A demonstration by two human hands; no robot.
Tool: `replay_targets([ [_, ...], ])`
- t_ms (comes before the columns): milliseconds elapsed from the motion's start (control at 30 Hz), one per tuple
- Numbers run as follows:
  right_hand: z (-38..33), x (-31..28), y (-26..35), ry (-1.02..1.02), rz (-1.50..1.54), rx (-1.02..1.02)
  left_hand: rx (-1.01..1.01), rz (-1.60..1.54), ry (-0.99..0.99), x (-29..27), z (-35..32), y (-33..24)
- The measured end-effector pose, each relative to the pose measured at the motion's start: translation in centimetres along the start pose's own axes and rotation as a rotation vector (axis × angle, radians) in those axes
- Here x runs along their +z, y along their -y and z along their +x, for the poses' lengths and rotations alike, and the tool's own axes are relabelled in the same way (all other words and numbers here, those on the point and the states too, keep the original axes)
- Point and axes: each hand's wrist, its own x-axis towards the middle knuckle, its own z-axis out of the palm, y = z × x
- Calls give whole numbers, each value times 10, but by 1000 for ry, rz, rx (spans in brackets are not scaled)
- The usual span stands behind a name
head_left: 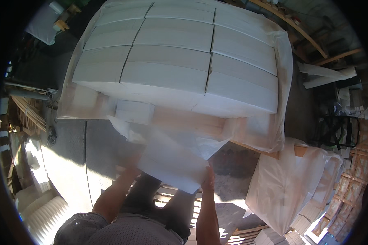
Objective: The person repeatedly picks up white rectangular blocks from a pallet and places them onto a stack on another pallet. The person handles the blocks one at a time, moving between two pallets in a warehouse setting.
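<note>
White block (173, 163) sat clamped between both hands: left hand (131, 161) blurred on its left end, right hand (209, 179) on the lower right edge. Long axis ran left-right, tilted. Ahead, just beyond, wrapped block stack (180, 57) w/ torn plastic wrap (274, 134).

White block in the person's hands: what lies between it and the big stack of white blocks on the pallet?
In the head view, loose clear plastic wrap hangs between the white block and the stack, over the pallet's wooden edge.
</note>
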Motion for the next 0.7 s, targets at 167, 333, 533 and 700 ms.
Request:
replay_targets([
  [167,47,-2,10,33,-18,385,375,453,-24,-48,37,66],
  [333,73,-16,-2,116,-100,488,682,1057,-183,-65,57,106],
  [533,94,-42,-55,167,-1154,-396,651,775,-186,-80,135,103],
  [700,134,5,-62,-184,-107,146,275,-89,-217,-72,232,53],
])
